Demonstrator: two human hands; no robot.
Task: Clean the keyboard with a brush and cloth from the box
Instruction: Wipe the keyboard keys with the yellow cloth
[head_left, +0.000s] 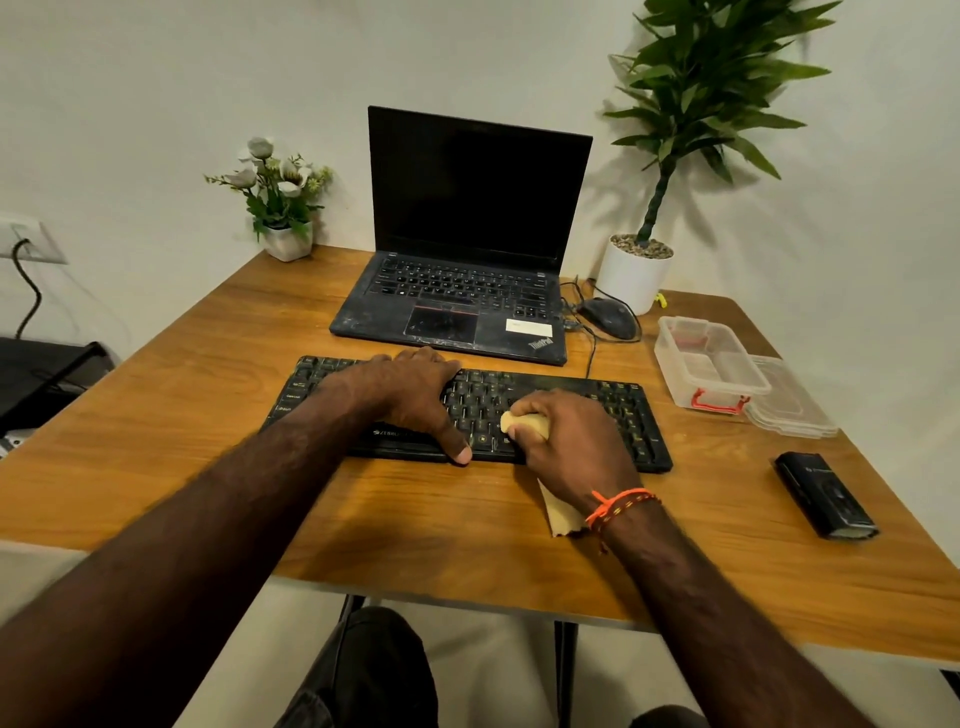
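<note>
A black keyboard (631, 415) lies across the middle of the wooden desk. My left hand (410, 395) rests flat on its left half, fingers spread, thumb at the front edge. My right hand (566, 441) is closed around a yellow cloth (561, 512) and presses it onto the keys right of centre; a corner of the cloth hangs out under the wrist onto the desk. A clear plastic box (709, 364) with a red latch stands open at the right, its lid (795, 405) beside it. No brush is in sight.
Behind the keyboard sits an open black laptop (467, 291) with a wired mouse (608, 317) to its right. A white potted plant (636, 270) and a small flower pot (288, 239) stand at the back. A black device (823, 493) lies at the right.
</note>
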